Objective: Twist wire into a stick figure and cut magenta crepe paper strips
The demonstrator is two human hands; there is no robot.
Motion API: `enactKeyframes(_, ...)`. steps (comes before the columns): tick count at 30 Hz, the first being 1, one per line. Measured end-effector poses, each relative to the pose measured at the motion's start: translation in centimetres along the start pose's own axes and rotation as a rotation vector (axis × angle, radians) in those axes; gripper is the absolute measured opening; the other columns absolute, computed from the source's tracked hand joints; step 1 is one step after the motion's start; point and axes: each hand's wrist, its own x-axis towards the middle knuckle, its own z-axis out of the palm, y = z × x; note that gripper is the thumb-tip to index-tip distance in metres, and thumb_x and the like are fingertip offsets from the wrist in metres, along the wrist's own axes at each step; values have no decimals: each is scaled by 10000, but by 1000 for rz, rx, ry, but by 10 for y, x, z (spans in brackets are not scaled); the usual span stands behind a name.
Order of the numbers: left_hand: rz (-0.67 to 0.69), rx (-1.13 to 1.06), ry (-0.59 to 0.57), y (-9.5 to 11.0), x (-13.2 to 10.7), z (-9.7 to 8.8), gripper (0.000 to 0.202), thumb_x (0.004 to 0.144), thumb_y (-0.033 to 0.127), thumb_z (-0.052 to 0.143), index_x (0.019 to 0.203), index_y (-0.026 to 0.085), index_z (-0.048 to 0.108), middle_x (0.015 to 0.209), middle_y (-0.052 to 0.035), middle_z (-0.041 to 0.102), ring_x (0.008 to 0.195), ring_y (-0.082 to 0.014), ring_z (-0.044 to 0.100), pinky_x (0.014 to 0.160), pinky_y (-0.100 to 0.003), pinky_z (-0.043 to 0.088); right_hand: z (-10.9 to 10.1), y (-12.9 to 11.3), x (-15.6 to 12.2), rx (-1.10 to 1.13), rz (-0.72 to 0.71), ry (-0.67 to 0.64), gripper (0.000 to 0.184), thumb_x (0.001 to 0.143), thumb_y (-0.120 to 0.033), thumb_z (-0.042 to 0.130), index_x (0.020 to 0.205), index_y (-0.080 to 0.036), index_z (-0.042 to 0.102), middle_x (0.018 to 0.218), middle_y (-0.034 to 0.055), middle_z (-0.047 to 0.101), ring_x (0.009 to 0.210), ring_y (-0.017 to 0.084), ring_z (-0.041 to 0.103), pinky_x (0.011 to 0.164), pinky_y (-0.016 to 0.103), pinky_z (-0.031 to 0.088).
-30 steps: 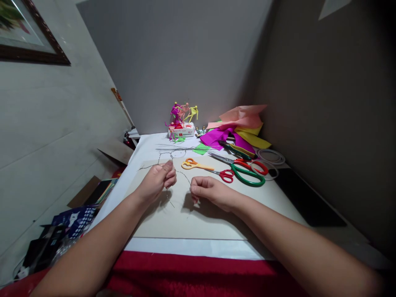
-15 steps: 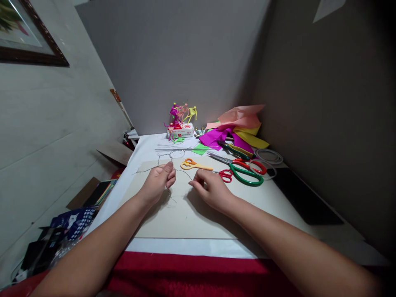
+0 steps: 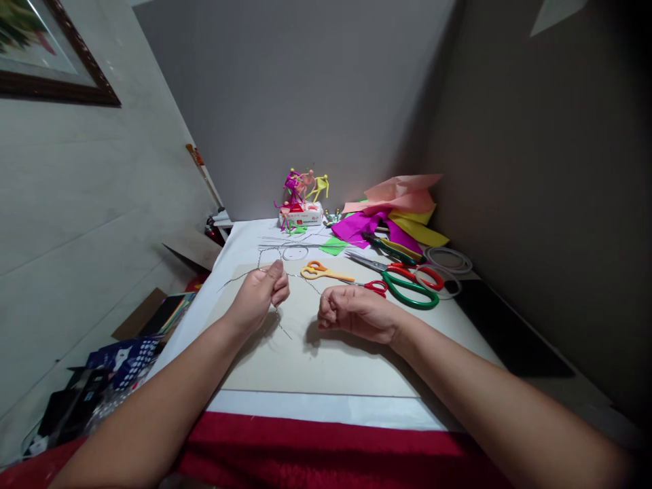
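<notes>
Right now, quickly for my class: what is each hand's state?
Left hand: closed, holding the thin dark twisted-wire frame.
Right hand: closed on one strand of it.

Count: 2 hands (image 3: 259, 295) near, 1 twisted-wire frame (image 3: 304, 278), 1 pliers (image 3: 394, 250) far right, 1 black slab (image 3: 504, 333) right, 1 small box (image 3: 309, 218) far, 1 framed picture (image 3: 48, 58) left.

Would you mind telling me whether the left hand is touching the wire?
Touching: the head view shows the left hand closed on the wire, which emerges above and below the grip.
</notes>
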Motion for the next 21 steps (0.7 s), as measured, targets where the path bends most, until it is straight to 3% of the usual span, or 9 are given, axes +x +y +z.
enactKeyframes(5, -11, 26, -21, 1, -2, 2, 470, 879, 456, 463, 514, 195, 324, 401, 68, 289, 422, -78, 285, 490, -249, 230, 6, 4, 1, 15, -75, -22, 268, 764, -349, 682, 714, -130, 535, 632, -25, 469, 618, 100, 479, 725, 290, 393)
enactKeyframes(8, -12, 17, -24, 1, -2, 1, 467, 878, 450, 469, 516, 197, 317, 409, 70, 285, 424, -76, 278, 489, -250, 229, 6, 6, 2, -144, -90, 40, 279, 769, -353, 663, 687, -146, 497, 632, -23, 472, 613, 102, 461, 684, 277, 378)
enactKeyframes(12, -24, 53, -55, -4, -2, 0, 478, 890, 447, 449, 510, 193, 309, 430, 70, 268, 422, -70, 261, 469, -252, 190, 7, 7, 3, -734, -104, 278, 268, 796, -309, 591, 643, -179, 414, 568, -41, 428, 526, 95, 371, 540, 238, 288)
enactKeyframes(15, -28, 69, -88, -8, -2, 0, 477, 883, 455, 457, 515, 185, 321, 462, 69, 268, 419, -61, 248, 457, -252, 154, 9, 6, 3, -1379, -340, 443, 193, 775, -186, 538, 631, -179, 409, 634, -6, 458, 618, 130, 391, 621, 283, 307)
enactKeyframes(17, -24, 69, -97, -9, -2, 0, 480, 882, 462, 455, 514, 183, 323, 462, 67, 274, 423, -62, 253, 458, -250, 159, 10, 6, 4, -1639, -499, 502, 142, 756, -135, 518, 648, -176, 436, 694, 21, 498, 709, 160, 417, 708, 326, 309)
enactKeyframes(19, -14, 67, -83, -7, -2, 1, 481, 884, 465, 449, 514, 185, 321, 449, 67, 277, 428, -67, 261, 462, -247, 177, 11, 7, 4, -1591, -496, 546, 149, 768, -159, 527, 643, -178, 448, 676, 21, 509, 707, 163, 432, 712, 327, 316)
enactKeyframes(21, -15, 58, -58, -4, -1, 1, 475, 881, 462, 457, 518, 187, 322, 437, 67, 282, 430, -70, 269, 470, -242, 206, 10, 7, 5, -1273, -349, 551, 181, 783, -248, 567, 648, -180, 467, 628, 2, 498, 632, 142, 438, 640, 289, 334)
